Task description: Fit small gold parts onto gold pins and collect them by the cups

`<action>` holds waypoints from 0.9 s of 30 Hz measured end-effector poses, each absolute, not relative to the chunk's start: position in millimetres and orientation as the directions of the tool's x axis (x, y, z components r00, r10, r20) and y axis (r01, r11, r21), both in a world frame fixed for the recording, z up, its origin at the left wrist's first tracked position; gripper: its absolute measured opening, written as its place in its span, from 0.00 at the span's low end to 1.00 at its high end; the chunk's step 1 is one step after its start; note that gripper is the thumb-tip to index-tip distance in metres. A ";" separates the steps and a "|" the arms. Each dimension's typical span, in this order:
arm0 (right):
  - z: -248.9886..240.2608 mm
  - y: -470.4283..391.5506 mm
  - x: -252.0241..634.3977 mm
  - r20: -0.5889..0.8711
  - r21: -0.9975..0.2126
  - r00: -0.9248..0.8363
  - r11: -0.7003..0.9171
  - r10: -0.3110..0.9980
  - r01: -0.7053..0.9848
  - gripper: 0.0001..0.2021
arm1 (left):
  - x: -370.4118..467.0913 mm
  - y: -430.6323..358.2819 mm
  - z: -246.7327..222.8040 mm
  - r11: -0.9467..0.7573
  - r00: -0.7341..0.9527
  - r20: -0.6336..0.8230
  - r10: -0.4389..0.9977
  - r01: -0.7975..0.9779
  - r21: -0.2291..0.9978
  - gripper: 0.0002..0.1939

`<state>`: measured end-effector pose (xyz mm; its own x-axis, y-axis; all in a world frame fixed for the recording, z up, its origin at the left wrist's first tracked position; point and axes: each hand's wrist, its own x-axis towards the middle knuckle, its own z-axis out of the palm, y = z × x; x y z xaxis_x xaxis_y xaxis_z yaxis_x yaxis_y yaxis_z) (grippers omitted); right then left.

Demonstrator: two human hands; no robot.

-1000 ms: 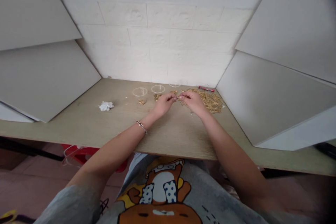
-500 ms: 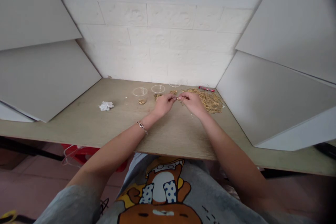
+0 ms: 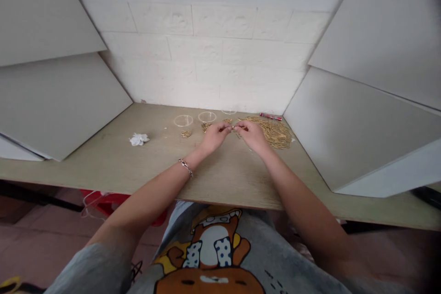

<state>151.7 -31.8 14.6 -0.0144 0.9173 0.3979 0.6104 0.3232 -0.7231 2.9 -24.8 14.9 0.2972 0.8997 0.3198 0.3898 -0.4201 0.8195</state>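
Over the back half of the table, my left hand (image 3: pixel 216 137) and my right hand (image 3: pixel 252 134) meet with their fingertips pinched close together. Between them is a tiny brass-coloured piece (image 3: pixel 233 127), too small to make out well. Which fingers bear it is unclear. Just right of my right hand lies a wide pile of thin brass-coloured pins (image 3: pixel 277 134). Small heaps of brass-coloured parts lie near my left hand: one heap (image 3: pixel 185 133) to its left, another (image 3: pixel 206 127) right behind it, and a third (image 3: pixel 227 121) behind the fingertips.
Clear round lids or dishes (image 3: pixel 183 121) stand along the back of the wooden table (image 3: pixel 227 179). A red pen-like tube (image 3: pixel 270 116) lies behind the pin pile. Crumpled white tissue (image 3: pixel 138 139) is at the left. Grey-white panels flank both sides, with a white wall behind.
The fingertips of my right hand have shifted slightly left, closer to those of my left hand. Otherwise the hands and the heaps look the same.
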 end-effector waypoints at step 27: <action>4.9 -30.4 151.4 0.575 -0.470 -0.127 0.452 0.808 0.758 0.08 | 2.3 -21.2 8.6 -0.106 0.343 0.091 0.935 0.026 0.994 0.12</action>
